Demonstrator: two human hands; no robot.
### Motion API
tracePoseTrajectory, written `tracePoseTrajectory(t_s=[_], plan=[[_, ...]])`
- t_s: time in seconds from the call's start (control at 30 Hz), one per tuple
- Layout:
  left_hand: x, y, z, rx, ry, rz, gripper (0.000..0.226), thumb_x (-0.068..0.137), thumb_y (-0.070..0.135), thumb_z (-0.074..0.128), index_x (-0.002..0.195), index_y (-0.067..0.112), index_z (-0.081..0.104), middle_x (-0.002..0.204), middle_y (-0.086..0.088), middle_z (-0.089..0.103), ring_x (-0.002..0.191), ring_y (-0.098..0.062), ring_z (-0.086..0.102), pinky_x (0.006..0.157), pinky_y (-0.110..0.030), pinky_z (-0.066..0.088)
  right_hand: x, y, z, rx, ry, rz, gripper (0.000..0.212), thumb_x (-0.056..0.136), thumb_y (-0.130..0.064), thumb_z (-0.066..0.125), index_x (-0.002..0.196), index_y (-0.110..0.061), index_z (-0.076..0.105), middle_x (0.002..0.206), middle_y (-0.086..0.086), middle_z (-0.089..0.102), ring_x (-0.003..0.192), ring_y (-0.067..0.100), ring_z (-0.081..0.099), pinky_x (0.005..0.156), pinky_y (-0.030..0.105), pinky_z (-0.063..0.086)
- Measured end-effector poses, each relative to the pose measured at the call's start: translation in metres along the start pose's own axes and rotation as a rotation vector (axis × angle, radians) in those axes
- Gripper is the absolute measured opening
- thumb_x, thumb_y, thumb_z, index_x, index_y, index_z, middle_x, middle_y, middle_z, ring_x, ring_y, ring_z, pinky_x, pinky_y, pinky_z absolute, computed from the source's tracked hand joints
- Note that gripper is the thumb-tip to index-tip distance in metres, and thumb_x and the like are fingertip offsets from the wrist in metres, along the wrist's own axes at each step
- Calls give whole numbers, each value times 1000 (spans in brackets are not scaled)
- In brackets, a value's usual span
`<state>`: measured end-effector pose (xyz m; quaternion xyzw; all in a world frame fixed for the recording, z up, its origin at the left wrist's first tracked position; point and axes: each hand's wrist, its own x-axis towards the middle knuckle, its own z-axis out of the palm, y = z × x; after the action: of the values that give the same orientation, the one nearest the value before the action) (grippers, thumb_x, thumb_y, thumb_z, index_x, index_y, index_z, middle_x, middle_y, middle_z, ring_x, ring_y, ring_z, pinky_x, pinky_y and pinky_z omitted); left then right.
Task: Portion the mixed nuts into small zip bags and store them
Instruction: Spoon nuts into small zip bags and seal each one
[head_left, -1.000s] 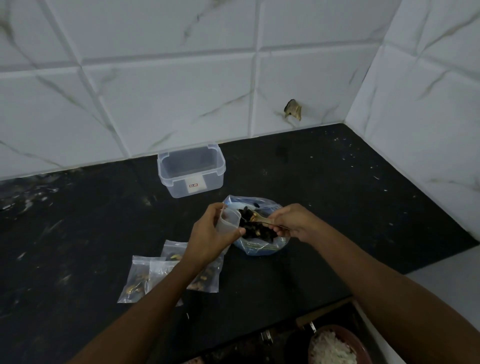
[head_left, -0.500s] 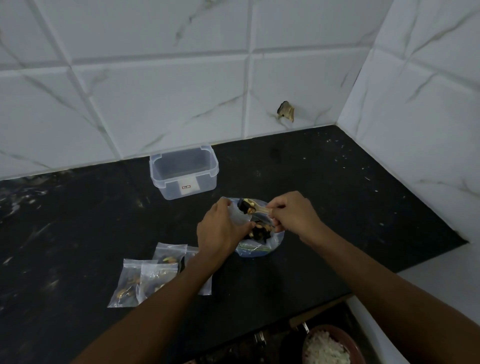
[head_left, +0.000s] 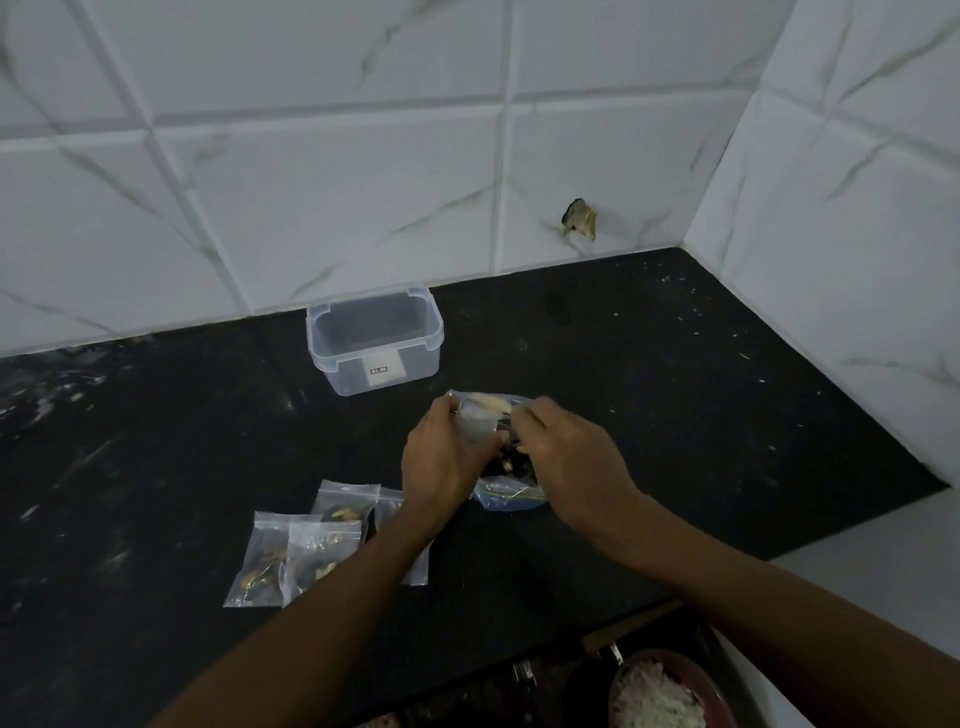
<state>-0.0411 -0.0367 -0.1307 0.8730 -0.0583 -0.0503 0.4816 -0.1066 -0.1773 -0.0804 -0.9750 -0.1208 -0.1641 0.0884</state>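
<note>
My left hand (head_left: 441, 457) grips a small clear zip bag (head_left: 475, 423) upright by its mouth, over the dark counter. My right hand (head_left: 563, 457) pinches a spoon (head_left: 491, 401) whose loaded bowl sits at the bag's opening. Below both hands lies a large plastic bag of mixed nuts (head_left: 511, 475), dark nuts showing between my wrists. Several filled small zip bags (head_left: 306, 556) lie flat to the left, partly hidden by my left forearm. An empty clear storage box (head_left: 375, 340) stands by the back wall.
The black counter (head_left: 675, 415) runs to white tiled walls at the back and right. A chipped hole (head_left: 579, 221) marks the back wall. A bowl of white shreds (head_left: 660, 693) sits below the counter's front edge at bottom right.
My right hand lifted the spoon out of the nut bag and brought it to the small bag's mouth. My left hand raised the small bag slightly.
</note>
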Motion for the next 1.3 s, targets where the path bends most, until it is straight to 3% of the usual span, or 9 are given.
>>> tracePoseTrajectory(t_s=[0.07, 0.13, 0.23, 0.33, 0.6, 0.77, 0.87, 1.03, 1.3], plan=[[0, -3, -4, -85, 5, -40, 60, 76, 38, 78, 127, 22, 50, 112, 7, 63, 98, -6, 62, 84, -31, 57, 8, 9, -6, 123, 62, 173, 9, 84, -3, 65, 92, -7, 66, 82, 6, 60, 60, 13, 54, 50, 17, 40], [-3, -6, -12, -177, -18, -55, 51, 79, 35, 78, 122, 27, 50, 108, 9, 62, 95, -3, 62, 77, -23, 56, 16, 23, -8, 234, 94, 357, 13, 90, -4, 55, 86, -7, 67, 78, 5, 62, 63, 14, 56, 54, 27, 47], [-6, -18, -28, -230, -110, -45, 43, 82, 32, 74, 117, 32, 49, 108, 9, 61, 96, -5, 64, 71, -23, 57, 16, 47, 9, 214, -165, 497, 19, 90, -5, 53, 79, -8, 68, 74, 5, 66, 64, 15, 64, 59, 33, 56], [-6, -30, -36, -206, -189, -61, 48, 83, 33, 74, 125, 26, 51, 113, 6, 61, 99, -7, 63, 72, -24, 56, 8, 45, 37, 98, -378, 482, 15, 89, -4, 52, 80, -7, 63, 78, 7, 64, 73, 23, 67, 61, 32, 53], [-9, -35, -29, -301, -251, -81, 40, 83, 26, 74, 118, 25, 54, 112, 5, 62, 98, -8, 65, 72, -22, 56, 18, 24, 64, 104, -422, 301, 19, 95, -11, 47, 103, -8, 65, 96, 6, 65, 80, 16, 59, 66, 23, 39], [-9, -41, -20, -273, -250, -54, 39, 81, 26, 77, 113, 30, 56, 113, 7, 63, 102, -10, 64, 86, -36, 58, 28, 22, 65, 309, -516, 435, 21, 92, -3, 49, 92, 0, 69, 84, 11, 68, 81, 25, 65, 62, 27, 47], [-8, -41, -18, -261, -239, -44, 38, 81, 25, 77, 111, 33, 55, 110, 8, 64, 102, -7, 64, 89, -35, 57, 34, 21, 67, 586, -598, 677, 19, 94, 0, 49, 99, -4, 67, 75, 12, 66, 63, 19, 65, 55, 26, 54], [-7, -42, -22, -275, -228, -68, 41, 80, 27, 77, 116, 29, 56, 113, 9, 63, 105, -9, 63, 90, -38, 56, 30, 32, 63, 964, -536, 1029, 16, 93, 3, 51, 95, 1, 67, 72, 14, 61, 55, 14, 54, 49, 22, 45], [-6, -33, -35, -331, -202, -62, 44, 83, 23, 73, 123, 26, 54, 117, 4, 62, 104, -11, 63, 75, -25, 56, 17, 53, 34, 1186, -414, 1080, 16, 93, 0, 55, 102, 0, 68, 83, 11, 68, 63, 11, 57, 51, 20, 46]])
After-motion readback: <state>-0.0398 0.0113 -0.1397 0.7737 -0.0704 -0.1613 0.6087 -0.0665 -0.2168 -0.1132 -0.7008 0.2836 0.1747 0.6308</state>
